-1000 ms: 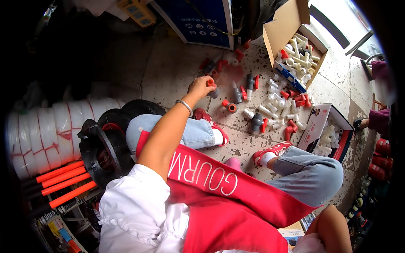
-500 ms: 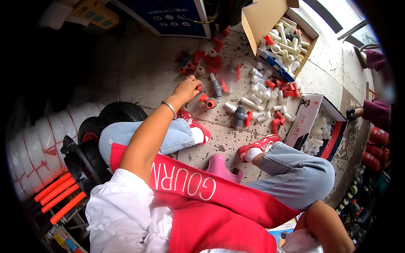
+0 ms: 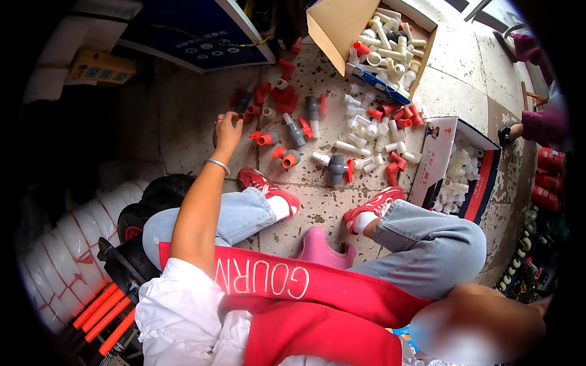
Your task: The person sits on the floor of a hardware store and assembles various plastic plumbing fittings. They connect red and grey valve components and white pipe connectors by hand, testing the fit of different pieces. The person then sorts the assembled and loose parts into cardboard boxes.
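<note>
My left hand [image 3: 228,132] reaches down to the floor at the left end of scattered pipe fittings. Its fingers are stretched out beside a red elbow fitting [image 3: 245,117], and nothing shows held in them. Right of the hand lie several grey ball valves with red handles: one with an orange end [image 3: 265,139], another [image 3: 296,132] with a pale stub, and a third [image 3: 288,159] nearer my shoe. A further valve [image 3: 312,113] stands behind them. My right arm [image 3: 482,311] bends beside my right knee, partly smeared; its hand is out of sight.
An open cardboard box [image 3: 421,73] of white fittings stands at the far right. A smaller box [image 3: 427,165] of white pieces is nearer. Loose white fittings [image 3: 366,128] lie between. Plastic-wrapped rolls [image 3: 73,244] stand at left, a pink stool [image 3: 323,247] below me. Another person's foot [image 3: 508,134] is at right.
My left hand has left the orange-ended ball valve and moved left to the red elbows. The valve now lies on the floor. The view has shifted slightly, and my right forearm has swung outward.
</note>
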`<state>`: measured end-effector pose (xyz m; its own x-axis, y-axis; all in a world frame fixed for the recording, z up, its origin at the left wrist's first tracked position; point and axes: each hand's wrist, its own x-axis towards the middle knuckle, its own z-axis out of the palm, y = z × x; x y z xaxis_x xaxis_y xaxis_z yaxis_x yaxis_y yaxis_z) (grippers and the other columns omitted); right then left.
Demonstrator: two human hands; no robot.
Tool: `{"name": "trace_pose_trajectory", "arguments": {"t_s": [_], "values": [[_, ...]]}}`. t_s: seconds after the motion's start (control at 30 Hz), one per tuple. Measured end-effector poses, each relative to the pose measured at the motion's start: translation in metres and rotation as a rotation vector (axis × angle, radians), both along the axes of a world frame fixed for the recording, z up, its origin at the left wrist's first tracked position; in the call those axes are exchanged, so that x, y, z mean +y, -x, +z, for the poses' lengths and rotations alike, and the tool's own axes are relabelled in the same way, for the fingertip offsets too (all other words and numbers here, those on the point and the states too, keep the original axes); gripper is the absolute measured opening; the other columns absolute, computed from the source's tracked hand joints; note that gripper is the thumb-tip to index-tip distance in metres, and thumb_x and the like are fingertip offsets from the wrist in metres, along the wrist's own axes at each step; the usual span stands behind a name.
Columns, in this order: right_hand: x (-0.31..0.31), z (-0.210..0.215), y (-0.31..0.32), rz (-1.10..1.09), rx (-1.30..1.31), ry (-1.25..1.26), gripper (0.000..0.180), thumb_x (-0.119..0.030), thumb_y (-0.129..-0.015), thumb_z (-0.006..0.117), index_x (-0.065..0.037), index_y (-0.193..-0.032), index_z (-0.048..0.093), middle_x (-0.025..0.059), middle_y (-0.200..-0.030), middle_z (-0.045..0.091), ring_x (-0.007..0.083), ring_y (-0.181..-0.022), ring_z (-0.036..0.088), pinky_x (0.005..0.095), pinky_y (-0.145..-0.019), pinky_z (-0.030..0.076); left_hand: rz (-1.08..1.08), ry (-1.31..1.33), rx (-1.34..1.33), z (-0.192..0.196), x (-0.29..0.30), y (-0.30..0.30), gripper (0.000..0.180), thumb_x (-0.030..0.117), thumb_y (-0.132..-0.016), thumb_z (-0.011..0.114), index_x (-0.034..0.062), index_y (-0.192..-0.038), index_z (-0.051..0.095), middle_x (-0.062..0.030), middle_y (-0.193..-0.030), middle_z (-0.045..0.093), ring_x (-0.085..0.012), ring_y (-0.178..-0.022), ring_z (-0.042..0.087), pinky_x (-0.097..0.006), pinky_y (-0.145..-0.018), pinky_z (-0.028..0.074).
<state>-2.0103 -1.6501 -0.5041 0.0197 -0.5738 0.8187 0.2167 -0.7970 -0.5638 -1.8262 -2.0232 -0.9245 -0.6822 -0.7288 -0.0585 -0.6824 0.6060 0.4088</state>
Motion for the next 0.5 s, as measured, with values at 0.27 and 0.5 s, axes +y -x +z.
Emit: {"name": "trace_pose_trajectory", "arguments": {"t_s": [0.27, 0.5], "values": [[-0.039, -0.025, 0.011, 0.118, -0.018, 0.026, 0.029, -0.013, -0.096, 0.046, -0.009, -0.071, 0.060, 0.0008, -0.067, 0.056, 0.0144, -0.064, 0.058, 0.0327, -0.084, 0.051, -0.139, 0.038, -0.225, -0.017, -0.011, 0.028, 0.058, 0.018, -0.076, 0.075, 0.0189, -0.129, 0.050, -0.0137, -0.120, 0.053, -0.0376, -0.108, 0.057, -0.047, -0.088, 0.049], [-0.029, -0.029, 0.033, 0.143, -0.115, -0.004, 0.028, -0.011, -0.095, 0.048, -0.008, -0.071, 0.062, 0.0018, -0.070, 0.059, 0.0155, -0.067, 0.060, 0.0333, -0.083, 0.052, -0.238, 0.080, -0.256, -0.024, -0.021, 0.041, 0.045, 0.023, -0.076, 0.074, 0.0157, -0.117, 0.058, -0.0124, -0.114, 0.058, -0.0352, -0.103, 0.059, -0.045, -0.089, 0.047]]}}
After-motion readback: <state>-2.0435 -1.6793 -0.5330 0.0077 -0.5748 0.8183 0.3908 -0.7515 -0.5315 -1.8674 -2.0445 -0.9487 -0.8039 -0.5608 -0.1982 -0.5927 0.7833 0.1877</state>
